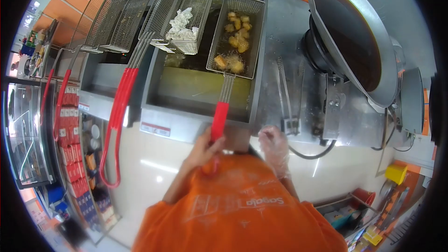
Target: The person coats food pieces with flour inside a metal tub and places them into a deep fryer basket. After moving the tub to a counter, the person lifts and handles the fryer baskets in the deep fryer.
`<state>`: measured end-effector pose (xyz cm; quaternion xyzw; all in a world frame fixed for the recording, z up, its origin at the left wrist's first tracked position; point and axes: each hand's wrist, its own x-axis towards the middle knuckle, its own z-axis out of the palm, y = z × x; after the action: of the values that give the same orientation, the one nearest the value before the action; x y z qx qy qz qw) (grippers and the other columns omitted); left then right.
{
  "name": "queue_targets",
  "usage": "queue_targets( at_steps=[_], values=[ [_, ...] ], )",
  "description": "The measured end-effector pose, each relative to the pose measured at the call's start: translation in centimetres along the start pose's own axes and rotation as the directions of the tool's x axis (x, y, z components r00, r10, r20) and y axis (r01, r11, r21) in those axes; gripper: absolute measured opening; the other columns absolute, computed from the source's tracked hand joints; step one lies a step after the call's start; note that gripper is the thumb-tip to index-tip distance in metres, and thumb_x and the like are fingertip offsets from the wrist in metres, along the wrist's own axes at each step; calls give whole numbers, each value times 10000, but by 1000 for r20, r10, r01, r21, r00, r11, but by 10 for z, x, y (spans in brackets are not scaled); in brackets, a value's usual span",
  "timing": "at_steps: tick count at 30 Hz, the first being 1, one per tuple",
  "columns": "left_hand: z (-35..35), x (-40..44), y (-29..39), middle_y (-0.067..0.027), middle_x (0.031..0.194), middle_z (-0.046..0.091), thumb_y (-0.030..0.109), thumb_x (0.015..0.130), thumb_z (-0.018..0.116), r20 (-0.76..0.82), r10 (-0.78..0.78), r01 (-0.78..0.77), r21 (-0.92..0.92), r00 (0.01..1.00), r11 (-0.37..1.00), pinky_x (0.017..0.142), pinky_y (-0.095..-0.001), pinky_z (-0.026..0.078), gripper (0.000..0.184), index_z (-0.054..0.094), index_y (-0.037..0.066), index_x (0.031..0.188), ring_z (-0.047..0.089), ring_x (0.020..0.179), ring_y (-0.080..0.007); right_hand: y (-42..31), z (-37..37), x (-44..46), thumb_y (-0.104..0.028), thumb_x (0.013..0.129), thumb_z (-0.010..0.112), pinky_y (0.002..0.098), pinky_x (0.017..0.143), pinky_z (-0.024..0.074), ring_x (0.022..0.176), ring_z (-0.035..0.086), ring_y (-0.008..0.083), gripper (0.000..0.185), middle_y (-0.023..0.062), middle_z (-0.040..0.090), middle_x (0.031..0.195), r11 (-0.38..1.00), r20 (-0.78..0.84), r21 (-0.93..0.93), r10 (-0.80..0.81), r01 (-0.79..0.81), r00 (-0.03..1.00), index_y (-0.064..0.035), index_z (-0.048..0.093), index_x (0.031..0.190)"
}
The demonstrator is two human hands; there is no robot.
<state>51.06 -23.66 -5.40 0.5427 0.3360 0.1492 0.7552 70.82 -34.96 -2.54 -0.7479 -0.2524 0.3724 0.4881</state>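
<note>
Golden fried pieces (pixel 239 42) lie in a wire fry basket (pixel 214 56), which sits in the oil at the right side of the fryer (pixel 198 91). My left hand (pixel 203 148) is wrapped round the red handle (pixel 219 119) of this basket. To the right, just off the fryer's front corner, my right hand (pixel 274 147) wears a clear plastic glove; its fingers are curled in, and whatever they hold, if anything, is hidden. A second basket (pixel 186 0) with crumpled white paper in it rests above the fryer, left of the first.
Empty baskets (pixel 114 18) with long red handles stand at the upper left. Metal tongs (pixel 287 98) lie on the steel counter (pixel 270 84). A large wok (pixel 387 65) of dark liquid occupies the right. Shelves of red boxes (pixel 70 130) are at the left.
</note>
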Motion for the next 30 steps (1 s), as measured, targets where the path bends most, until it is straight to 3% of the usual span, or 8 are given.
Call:
queue_targets(
  at_steps=[13, 17, 18, 22, 24, 27, 29, 30],
  values=[
    [-12, 36, 27, 8, 633, 395, 131, 954, 479, 144, -55, 81, -179, 988, 980, 464, -291, 486, 137, 364, 57, 950, 454, 483, -90, -4, -5, -8, -75, 854, 599, 207, 561, 391, 628, 463, 46, 39, -15, 545, 716, 999, 175, 9, -47, 46, 983, -41, 580, 854],
    [-8, 35, 25, -121, 896, 593, 380, 944, 497, -1, -111, 109, 209, 994, 972, 569, -310, 516, 467, 470, -13, 1194, 626, 680, -219, -23, 6, -8, -64, 811, 631, 235, 610, 435, 668, 500, 70, 76, 19, 569, 742, 942, 515, -28, -274, 335, 812, -28, 581, 855],
    [-14, 43, -6, -154, 854, 605, 415, 950, 465, -137, 249, -127, 576, 959, 807, 598, -348, 505, 462, 508, -8, 1132, 632, 722, -233, -23, 8, -10, -58, 790, 641, 239, 619, 442, 672, 508, 78, 95, 29, 572, 747, 944, 645, 28, -269, 330, 715, -23, 581, 854],
    [-6, -54, 2, -102, 664, 588, 367, 945, 490, -736, 217, -77, 220, 641, 972, 578, -356, 480, 365, 489, 2, 952, 594, 618, -199, -40, 20, -35, 16, 733, 581, 245, 600, 465, 683, 546, 121, 177, 68, 557, 840, 928, 960, 145, -215, 343, 177, -7, 545, 905],
    [3, -112, -24, -81, 635, 565, 319, 939, 511, -902, 288, -287, 198, 321, 937, 559, -346, 461, 305, 462, 20, 904, 559, 565, -192, -46, 34, -63, 16, 732, 575, 246, 605, 468, 674, 547, 129, 173, 73, 556, 844, 899, 986, 161, -159, 407, -38, -5, 541, 900],
    [33, -195, -121, -90, 624, 547, 270, 930, 518, -945, 317, -109, 325, -87, 939, 542, -345, 444, 244, 463, 33, 903, 543, 551, -205, -36, 64, -116, 28, 742, 563, 248, 621, 468, 668, 548, 145, 179, 77, 550, 832, 943, 969, 100, -19, 319, -246, -13, 537, 914],
    [79, -257, -194, -96, 625, 544, 241, 923, 513, -959, 147, -24, 158, -241, 987, 543, -342, 438, 212, 474, 34, 903, 546, 554, -215, -21, 86, -167, 45, 761, 553, 260, 607, 470, 658, 547, 148, 180, 81, 542, 813, 954, 981, -98, 140, 283, -132, -18, 532, 928],
    [117, -289, -215, -128, 690, 578, 219, 898, 530, -923, 51, -38, 70, -382, 997, 589, -365, 455, 198, 494, 25, 910, 577, 625, -249, -24, 87, -196, 46, 794, 543, 270, 574, 471, 649, 547, 148, 163, 77, 532, 792, 951, 968, -34, 108, 307, -227, -21, 527, 941]
  ],
)
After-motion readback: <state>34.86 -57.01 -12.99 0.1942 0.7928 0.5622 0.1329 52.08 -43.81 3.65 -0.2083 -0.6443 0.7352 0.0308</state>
